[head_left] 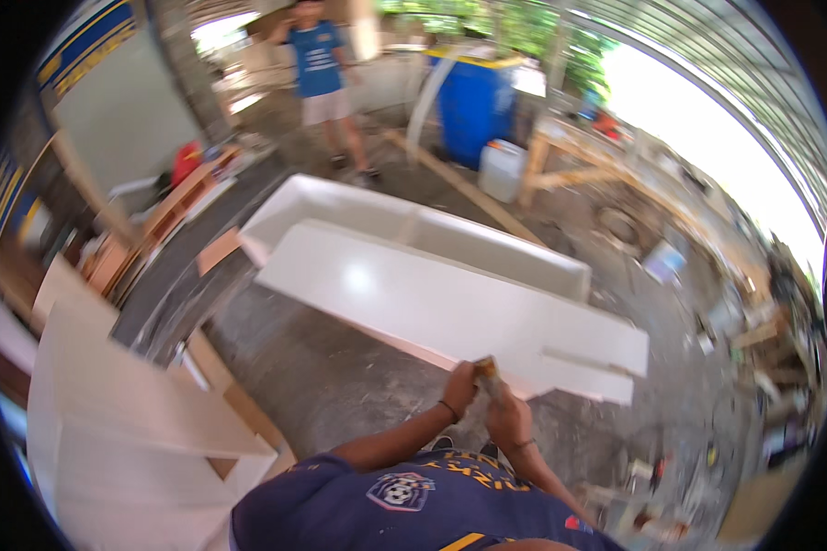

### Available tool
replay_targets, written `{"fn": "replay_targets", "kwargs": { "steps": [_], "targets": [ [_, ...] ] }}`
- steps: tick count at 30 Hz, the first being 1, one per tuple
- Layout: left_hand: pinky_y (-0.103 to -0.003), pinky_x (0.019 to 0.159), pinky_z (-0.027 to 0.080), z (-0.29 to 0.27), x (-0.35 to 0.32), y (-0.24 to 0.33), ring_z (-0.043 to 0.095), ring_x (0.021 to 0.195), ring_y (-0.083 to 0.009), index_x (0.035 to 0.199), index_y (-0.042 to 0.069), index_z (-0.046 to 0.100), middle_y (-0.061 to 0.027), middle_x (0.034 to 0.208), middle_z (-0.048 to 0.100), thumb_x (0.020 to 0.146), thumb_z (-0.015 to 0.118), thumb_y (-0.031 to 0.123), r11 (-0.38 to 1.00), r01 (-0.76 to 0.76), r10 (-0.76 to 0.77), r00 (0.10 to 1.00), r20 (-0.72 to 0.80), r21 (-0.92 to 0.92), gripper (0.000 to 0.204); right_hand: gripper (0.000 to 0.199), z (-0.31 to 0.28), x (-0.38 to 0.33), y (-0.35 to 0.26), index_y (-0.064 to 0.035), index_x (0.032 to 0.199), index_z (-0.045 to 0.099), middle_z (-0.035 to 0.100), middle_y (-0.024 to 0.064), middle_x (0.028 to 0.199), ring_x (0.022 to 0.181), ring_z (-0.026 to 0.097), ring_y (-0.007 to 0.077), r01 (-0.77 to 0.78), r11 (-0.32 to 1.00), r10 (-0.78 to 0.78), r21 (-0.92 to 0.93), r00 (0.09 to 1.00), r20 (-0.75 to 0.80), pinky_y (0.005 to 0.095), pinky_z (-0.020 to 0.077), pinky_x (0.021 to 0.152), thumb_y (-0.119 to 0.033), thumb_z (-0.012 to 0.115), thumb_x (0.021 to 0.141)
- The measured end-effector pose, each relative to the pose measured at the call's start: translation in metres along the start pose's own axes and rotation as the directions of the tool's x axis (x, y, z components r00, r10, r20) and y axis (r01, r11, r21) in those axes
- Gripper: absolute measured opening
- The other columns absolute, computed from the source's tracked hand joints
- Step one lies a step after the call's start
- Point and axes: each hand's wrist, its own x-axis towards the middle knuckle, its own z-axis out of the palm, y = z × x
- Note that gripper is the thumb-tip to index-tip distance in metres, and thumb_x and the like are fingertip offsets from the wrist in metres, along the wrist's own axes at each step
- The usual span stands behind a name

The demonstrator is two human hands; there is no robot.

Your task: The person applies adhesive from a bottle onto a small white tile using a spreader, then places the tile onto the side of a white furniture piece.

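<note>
In front of my body, both hands come together just short of a long white panel point(432, 294). My left hand point(461, 389) is closed at a small brownish-yellow object point(485, 366); blur hides its kind. My right hand point(508, 419) is closed round a pale piece point(494, 386) that meets the brownish object; whether the two are one thing I cannot tell. The panel lies slantwise, with a narrow slot near its right end and a pinkish near edge. Behind it, partly covered, is a long open white box point(423, 230) with a divider inside.
A large white cabinet-like piece point(129, 404) stands at my left. A person in a blue shirt point(318, 60) stands at the back. Beyond the box are a blue barrel point(473, 106), a jerrycan point(503, 171) and a wooden workbench point(560, 165). Scraps litter the floor at right.
</note>
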Motion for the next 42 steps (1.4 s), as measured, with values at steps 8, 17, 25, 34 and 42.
{"fn": "replay_targets", "kwargs": {
  "steps": [8, 17, 25, 34, 42],
  "targets": [
    [-0.026, 0.052, 0.039, -0.014, 0.014, -0.010, 0.049, 0.055, -0.0147, 0.084, 0.002, 0.051, -0.0067, 0.062, 0.053, 0.084, 0.059, 0.021, 0.789, 0.498, -0.410, 0.863, 0.296, -0.359, 0.021, 0.046, 0.007, -0.012, 0.010, -0.0097, 0.124, 0.050, 0.064, 0.0206, 0.084, 0.073, 0.061, 0.0383, -0.100, 0.995, 0.100, 0.008, 0.990, -0.097, 0.0475, 0.0478, 0.064, -0.009, 0.047, 0.078],
    [-0.036, 0.054, 0.041, -0.011, 0.037, 0.014, 0.054, 0.062, -0.0261, 0.087, 0.001, 0.057, -0.0141, 0.069, 0.056, 0.081, 0.054, 0.006, 0.987, 0.025, 0.091, 0.727, 0.680, -0.158, 0.008, 0.044, -0.015, -0.041, 0.012, -0.0102, 0.120, 0.052, 0.063, 0.0199, 0.080, 0.071, 0.061, 0.0391, -0.253, 0.967, 0.249, 0.017, 0.939, -0.237, 0.0476, 0.0478, 0.062, -0.009, 0.050, 0.077],
    [-0.027, 0.047, 0.037, -0.019, 0.045, 0.063, 0.043, 0.052, -0.0092, 0.083, -0.002, 0.057, -0.0030, 0.061, 0.046, 0.086, 0.049, 0.015, 0.919, 0.205, 0.033, 0.812, 0.582, -0.337, 0.020, 0.033, -0.023, -0.036, 0.017, -0.0071, 0.112, 0.057, 0.060, 0.0241, 0.078, 0.075, 0.059, 0.0408, -0.216, 0.958, 0.275, 0.189, 0.880, -0.388, 0.0468, 0.0480, 0.063, -0.009, 0.052, 0.079],
    [-0.028, 0.057, 0.043, -0.035, 0.010, 0.134, 0.046, 0.061, -0.0095, 0.085, 0.002, 0.057, -0.0043, 0.067, 0.055, 0.091, 0.049, 0.015, 0.851, 0.158, 0.147, 0.844, 0.516, -0.501, 0.017, 0.022, -0.042, -0.011, 0.056, 0.0032, 0.099, 0.061, 0.066, 0.0100, 0.085, 0.075, 0.060, 0.0139, -0.189, 0.804, 0.463, 0.564, 0.793, -0.395, 0.0291, 0.0478, 0.067, -0.012, 0.062, 0.083],
    [-0.021, 0.056, 0.041, -0.023, 0.067, 0.103, 0.046, 0.062, -0.0070, 0.090, 0.001, 0.061, -0.0009, 0.077, 0.056, 0.087, 0.058, 0.012, 0.827, 0.194, -0.152, 0.981, 0.122, -0.527, 0.012, 0.021, -0.055, -0.015, 0.023, 0.0040, 0.097, 0.062, 0.065, 0.0053, 0.091, 0.083, 0.058, 0.0103, -0.125, 0.691, 0.486, 0.712, 0.809, -0.330, 0.0251, 0.0459, 0.073, -0.012, 0.063, 0.084]
  ]
}}
